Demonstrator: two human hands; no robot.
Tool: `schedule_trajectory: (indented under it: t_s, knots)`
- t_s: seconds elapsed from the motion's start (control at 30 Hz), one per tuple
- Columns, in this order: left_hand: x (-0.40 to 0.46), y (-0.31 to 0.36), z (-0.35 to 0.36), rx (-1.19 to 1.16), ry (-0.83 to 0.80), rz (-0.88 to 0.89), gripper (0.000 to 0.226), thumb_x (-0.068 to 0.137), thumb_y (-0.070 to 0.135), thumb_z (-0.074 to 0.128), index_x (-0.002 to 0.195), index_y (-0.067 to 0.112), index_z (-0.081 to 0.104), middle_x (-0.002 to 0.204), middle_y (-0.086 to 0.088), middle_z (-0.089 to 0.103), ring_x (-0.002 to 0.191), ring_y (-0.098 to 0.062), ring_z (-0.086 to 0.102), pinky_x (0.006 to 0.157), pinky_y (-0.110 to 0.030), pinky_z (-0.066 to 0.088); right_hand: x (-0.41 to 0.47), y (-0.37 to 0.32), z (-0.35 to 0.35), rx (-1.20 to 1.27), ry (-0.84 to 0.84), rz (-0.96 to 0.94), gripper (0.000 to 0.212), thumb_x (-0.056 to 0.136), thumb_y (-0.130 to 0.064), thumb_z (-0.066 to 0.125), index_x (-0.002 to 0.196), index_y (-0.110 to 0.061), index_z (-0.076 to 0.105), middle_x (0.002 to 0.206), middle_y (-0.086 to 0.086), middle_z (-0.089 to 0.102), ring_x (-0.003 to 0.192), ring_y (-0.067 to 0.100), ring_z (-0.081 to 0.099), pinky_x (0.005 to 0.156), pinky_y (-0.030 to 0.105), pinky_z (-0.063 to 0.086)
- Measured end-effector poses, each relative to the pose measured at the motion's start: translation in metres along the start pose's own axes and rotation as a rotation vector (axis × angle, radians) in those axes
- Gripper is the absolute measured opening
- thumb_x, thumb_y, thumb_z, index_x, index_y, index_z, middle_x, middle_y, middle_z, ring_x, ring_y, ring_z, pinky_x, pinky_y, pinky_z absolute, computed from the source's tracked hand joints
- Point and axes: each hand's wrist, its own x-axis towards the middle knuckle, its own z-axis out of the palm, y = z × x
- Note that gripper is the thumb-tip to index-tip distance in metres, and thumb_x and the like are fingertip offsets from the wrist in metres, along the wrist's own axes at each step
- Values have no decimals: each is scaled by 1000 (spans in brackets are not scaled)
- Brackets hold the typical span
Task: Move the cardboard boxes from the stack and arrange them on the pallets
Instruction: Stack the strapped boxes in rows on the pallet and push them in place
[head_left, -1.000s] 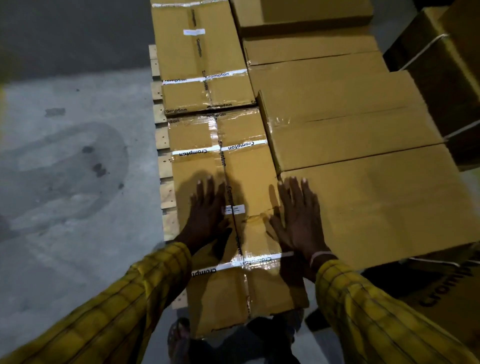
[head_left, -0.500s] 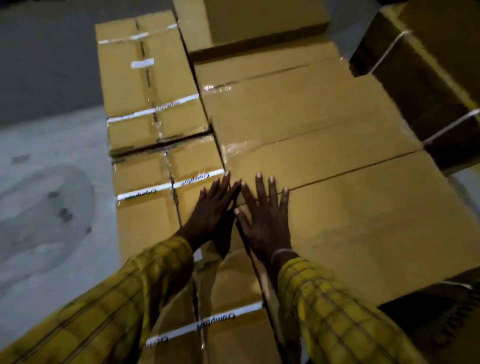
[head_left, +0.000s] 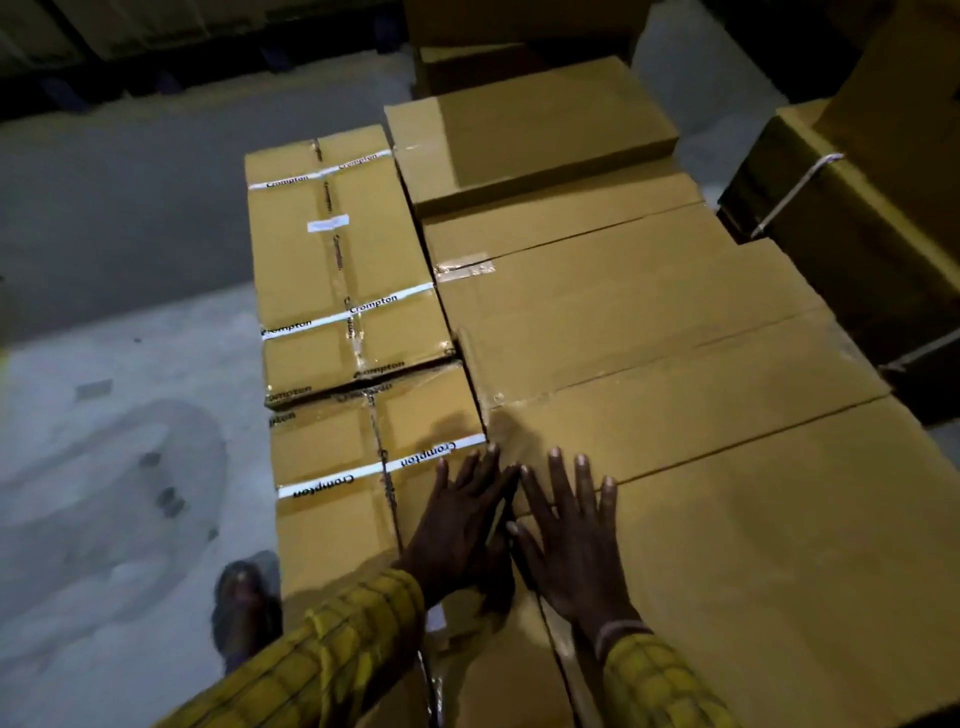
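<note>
Both hands have slid forward and together: my left hand (head_left: 457, 525) and right hand (head_left: 571, 540) lie flat, fingers spread, gripping nothing, on the taped brown cardboard box (head_left: 363, 499) at the stack's near-left corner, long axis pointing away. Uneven pushing could skew it against its neighbour.

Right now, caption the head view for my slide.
Both hands pressed flat on the near taped box beside plain cartons.

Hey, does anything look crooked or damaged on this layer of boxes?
Mostly tidy. The far strapped box sits slightly proud, its near edge overlapping the near strapped box under the left hand. Wrinkled tape marks a plain box. No tears or spills.
</note>
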Motion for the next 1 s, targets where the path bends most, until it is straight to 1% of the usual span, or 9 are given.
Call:
schedule_trajectory:
  t_s: [0.1, 0.23, 0.3, 0.43, 0.53, 0.63, 0.8, 0.9, 1.0]
  knots:
    - [16, -25, -26, -18, 208, 200, 66, 91, 40, 63, 146, 6, 50, 146, -17, 55, 138, -36, 50, 118, -64, 28, 17, -17, 0, 44, 23, 68, 65, 107, -61, 22, 165, -33, 19, 175, 4, 2, 160, 36, -1, 124, 65, 12]
    - [59, -96, -74, -40, 271, 275, 57, 97, 32, 55, 147, 5, 48, 136, -17, 63, 133, -30, 55, 121, -55, 26, 98, -44, -2, 95, 92, 78, 67, 105, -57, 31, 165, -29, 20, 174, 6, 7, 160, 35, 6, 124, 63, 15]
    - [85, -143, -96, -24, 205, 235, 59, 99, 37, 47, 151, 9, 43, 145, -20, 55, 140, -34, 48, 121, -57, 25, 158, -56, -4, 72, 126, 81, 71, 103, -61, 32, 165, -29, 20, 174, 7, 6, 159, 37, 6, 124, 63, 15]
    - [149, -228, -132, 58, 97, 116, 77, 96, 53, 42, 160, 13, 27, 163, -19, 32, 153, -45, 16, 122, -64, 14, 261, -64, -11, 30, 129, 173, 79, 98, -72, 26, 166, -33, 14, 174, 9, 1, 159, 38, 0, 125, 63, 5]
    - [195, -269, -143, 134, 73, 56, 82, 96, 55, 45, 164, 24, 12, 168, -17, 18, 155, -45, 5, 121, -67, 12, 288, -64, -10, -87, 120, 195, 78, 98, -70, 29, 164, -31, 22, 172, 13, 16, 159, 39, 3, 124, 64, 6]
    - [229, -286, -141, 121, 100, 30, 80, 101, 59, 44, 164, 32, 4, 171, -12, 6, 156, -39, -4, 123, -63, 5, 284, -64, -7, -119, 129, 183, 73, 101, -66, 32, 165, -32, 20, 172, 10, 16, 160, 35, -1, 125, 60, 8]
    - [277, -301, -146, 38, 135, -99, 90, 97, 68, 43, 163, 34, -7, 170, -11, -16, 154, -37, -19, 122, -59, -7, 308, -76, -16, 29, 82, 227, 82, 97, -80, 22, 165, -36, 12, 174, 2, -3, 159, 26, -16, 128, 56, -3]
    - [300, -315, -152, -9, 190, -173, 93, 96, 73, 37, 162, 30, -12, 169, -13, -19, 153, -37, -24, 120, -57, -12, 377, -90, -35, 139, 140, 180, 82, 96, -78, 23, 165, -35, 12, 174, -1, -7, 158, 25, -19, 128, 55, -5]
    - [320, -334, -161, 20, 239, -175, 88, 97, 71, 27, 162, 26, -12, 169, -14, -16, 153, -39, -21, 121, -63, -9, 473, -100, -62, 85, 228, 138, 76, 99, -74, 25, 165, -36, 18, 175, 3, -2, 159, 33, -14, 125, 62, -6]
